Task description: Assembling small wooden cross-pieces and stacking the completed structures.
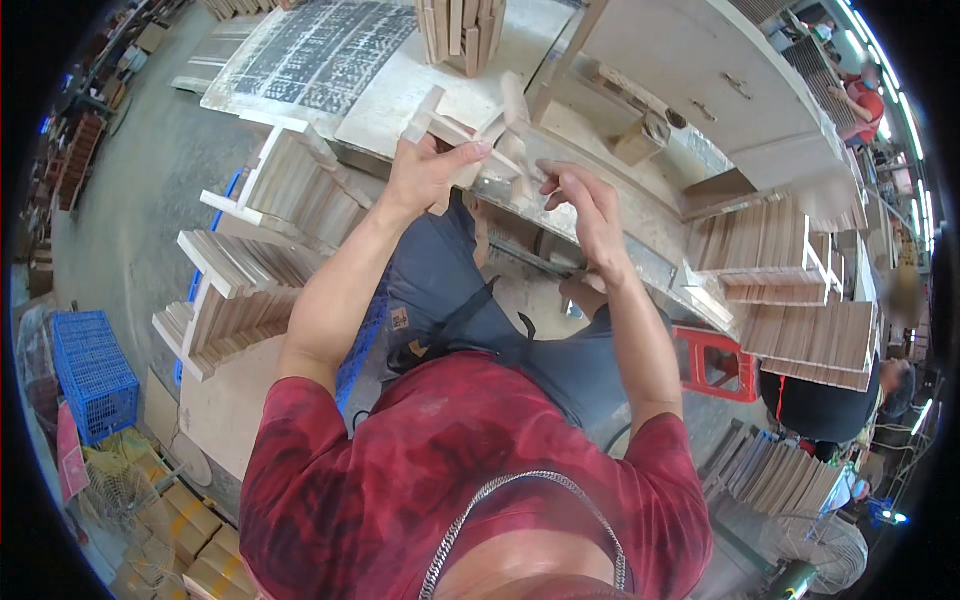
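Observation:
My left hand [424,180] grips a small pale wooden frame [515,108] by its left side, thumb stretched over the crosspiece. The frame has two upright sides joined by a bar and is tilted over the near edge of the workbench [385,128]. Just right of its right side is my right hand [588,208], fingers loosely bent and apart, with nothing visible in them. A narrow gap seems to separate the fingertips from the wood.
Stacked wooden pieces [265,265] stand to my left, more wooden stacks [750,240] to my right. Bundled wood strips [462,30] stand on the bench. A cabinet-like panel [690,70] rises at far right. A red stool [715,365] and blue crate [92,370] flank me. Another person [862,105] is farther right.

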Demonstrator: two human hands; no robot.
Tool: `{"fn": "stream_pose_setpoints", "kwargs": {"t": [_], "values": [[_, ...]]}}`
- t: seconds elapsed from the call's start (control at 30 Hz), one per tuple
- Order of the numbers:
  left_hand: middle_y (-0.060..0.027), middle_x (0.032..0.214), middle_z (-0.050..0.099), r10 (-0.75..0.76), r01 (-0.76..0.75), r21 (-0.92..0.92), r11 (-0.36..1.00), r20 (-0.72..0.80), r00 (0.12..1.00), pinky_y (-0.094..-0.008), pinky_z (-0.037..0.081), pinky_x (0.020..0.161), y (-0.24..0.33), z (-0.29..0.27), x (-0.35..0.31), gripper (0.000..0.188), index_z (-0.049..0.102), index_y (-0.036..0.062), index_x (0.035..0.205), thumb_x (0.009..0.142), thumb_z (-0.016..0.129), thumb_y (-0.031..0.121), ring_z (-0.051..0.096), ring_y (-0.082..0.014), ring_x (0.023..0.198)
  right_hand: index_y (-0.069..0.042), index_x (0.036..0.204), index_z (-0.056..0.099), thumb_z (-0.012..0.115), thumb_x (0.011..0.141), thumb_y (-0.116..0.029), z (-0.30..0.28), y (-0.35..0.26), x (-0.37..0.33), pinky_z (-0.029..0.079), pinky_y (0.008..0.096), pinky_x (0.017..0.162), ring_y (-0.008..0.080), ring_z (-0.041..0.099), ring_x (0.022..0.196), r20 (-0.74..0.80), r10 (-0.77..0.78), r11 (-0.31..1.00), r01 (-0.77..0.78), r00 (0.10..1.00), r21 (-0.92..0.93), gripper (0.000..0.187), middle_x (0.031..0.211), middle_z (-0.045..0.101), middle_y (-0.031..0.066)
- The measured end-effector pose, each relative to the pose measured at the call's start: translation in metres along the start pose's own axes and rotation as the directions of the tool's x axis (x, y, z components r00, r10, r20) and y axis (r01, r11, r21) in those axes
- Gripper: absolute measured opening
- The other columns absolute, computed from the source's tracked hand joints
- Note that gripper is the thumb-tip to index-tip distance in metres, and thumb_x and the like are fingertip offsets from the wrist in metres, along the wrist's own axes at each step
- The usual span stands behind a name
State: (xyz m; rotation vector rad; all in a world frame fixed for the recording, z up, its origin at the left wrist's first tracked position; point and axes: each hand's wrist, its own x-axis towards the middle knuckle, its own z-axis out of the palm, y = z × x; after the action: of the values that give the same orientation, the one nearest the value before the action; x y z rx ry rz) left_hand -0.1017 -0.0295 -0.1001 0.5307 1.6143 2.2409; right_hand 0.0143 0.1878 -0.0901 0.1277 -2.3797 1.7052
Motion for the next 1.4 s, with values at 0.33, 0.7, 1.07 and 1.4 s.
{"fn": "stream_pose_setpoints", "kwargs": {"t": [0.33, 0.7, 1.07, 1.4], "values": [[-0.0122, 0.106, 0.072, 0.462, -0.425, 0.538, 0.728, 0.072, 0.884, -0.0367, 0.053, 0.09, -0.013, -0.03, 0.016, 0.028, 0.069, -0.0009, 0.112, 0.085, 0.075, 0.005, 0.068, -0.0233, 0.101, 0.002, 0.113, 0.068, 0.053, 0.103, -0.027, 0.024, 0.024, 0.089, 0.051, 0.0287, 0.063, 0.0124, 0.062, 0.074, -0.03, 0.261, 0.873, -0.222, 0.965, 0.435, 0.035, 0.088, 0.067, 0.0065], [-0.0132, 0.105, 0.069, 0.455, -0.422, 0.683, 0.597, 0.145, 0.879, -0.0335, 0.051, 0.088, -0.015, -0.056, 0.051, 0.026, 0.066, -0.001, 0.109, 0.083, 0.07, -0.002, 0.066, -0.0238, 0.097, 0.004, 0.109, 0.071, 0.058, 0.101, -0.041, 0.042, 0.045, 0.137, 0.049, 0.029, 0.063, 0.0115, 0.061, 0.073, 0.011, 0.283, 0.781, -0.237, 0.959, 0.578, 0.048, 0.087, 0.069, 0.0075], [-0.0174, 0.14, 0.054, 0.576, -0.477, 0.879, 0.024, 0.378, 0.725, -0.0463, 0.053, 0.097, -0.03, -0.079, 0.053, 0.039, 0.066, 0.0027, 0.118, 0.08, 0.072, 0.004, 0.056, -0.0385, 0.127, 0.003, 0.111, 0.067, 0.076, 0.086, -0.003, 0.048, 0.062, 0.147, 0.051, 0.0258, 0.065, 0.0087, 0.063, 0.072, 0.18, 0.149, 0.953, -0.19, 0.972, 0.236, 0.027, 0.083, 0.071, 0.0046], [-0.0167, 0.132, 0.055, 0.585, -0.282, 0.933, 0.223, 0.104, 0.805, -0.042, 0.056, 0.086, -0.06, -0.094, 0.008, 0.038, 0.064, 0.0033, 0.118, 0.081, 0.07, -0.001, 0.065, -0.0346, 0.105, 0.0, 0.099, 0.068, 0.079, 0.081, -0.01, 0.09, 0.124, 0.141, 0.053, 0.0326, 0.07, 0.017, 0.066, 0.072, -0.203, 0.13, 0.977, -0.16, 0.97, -0.139, 0.024, 0.081, 0.07, 0.0102]]}}
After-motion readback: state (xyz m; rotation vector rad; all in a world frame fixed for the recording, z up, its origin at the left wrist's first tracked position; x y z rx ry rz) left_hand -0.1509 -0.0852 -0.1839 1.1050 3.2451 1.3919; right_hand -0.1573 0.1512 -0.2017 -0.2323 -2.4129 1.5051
